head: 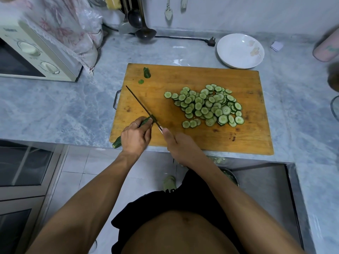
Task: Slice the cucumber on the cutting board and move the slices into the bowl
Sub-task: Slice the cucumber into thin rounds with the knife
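Note:
A wooden cutting board (201,143) lies on the grey marble counter. My left hand (134,136) holds a cucumber (117,143) at the board's near left corner; its dark end sticks out past the board's edge. My right hand (176,142) grips the handle of a knife (141,105), whose blade stands edge-down against the cucumber's cut end by my left fingertips. A heap of several cucumber slices (209,107) covers the board's right middle. A cut-off cucumber end (146,72) and one small slice lie at the far left corner. An empty white bowl (240,51) sits beyond the board's far right corner.
A cream microwave (27,57) with a floral cloth stands at the left. Ladles (143,24) hang at the back wall, and a black power cord (183,37) with its plug lies behind the board. A pink container (326,48) is at the right edge. A metal basin (229,176) sits below the counter.

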Demonstrator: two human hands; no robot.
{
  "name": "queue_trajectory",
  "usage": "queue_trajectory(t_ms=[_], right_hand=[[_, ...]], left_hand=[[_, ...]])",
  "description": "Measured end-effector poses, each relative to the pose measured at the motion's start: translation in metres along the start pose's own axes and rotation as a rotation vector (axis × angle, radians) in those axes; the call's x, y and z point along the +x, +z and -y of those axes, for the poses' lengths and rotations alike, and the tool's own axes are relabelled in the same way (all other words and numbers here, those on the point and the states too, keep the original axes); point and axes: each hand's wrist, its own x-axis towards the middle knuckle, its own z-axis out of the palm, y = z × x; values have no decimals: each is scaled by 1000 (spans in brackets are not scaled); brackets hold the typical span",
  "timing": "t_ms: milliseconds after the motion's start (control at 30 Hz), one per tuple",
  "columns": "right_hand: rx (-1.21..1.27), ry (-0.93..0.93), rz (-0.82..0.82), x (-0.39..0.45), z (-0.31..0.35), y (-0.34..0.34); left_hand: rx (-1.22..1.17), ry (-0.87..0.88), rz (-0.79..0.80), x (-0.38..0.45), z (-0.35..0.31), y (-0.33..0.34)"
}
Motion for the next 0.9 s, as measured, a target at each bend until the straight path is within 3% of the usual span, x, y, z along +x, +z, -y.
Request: queue_trajectory(t_ms=[900], right_hand=[[-41, -13, 27, 31, 2, 11]], left_hand=[[35, 13, -21, -2, 4, 10]])
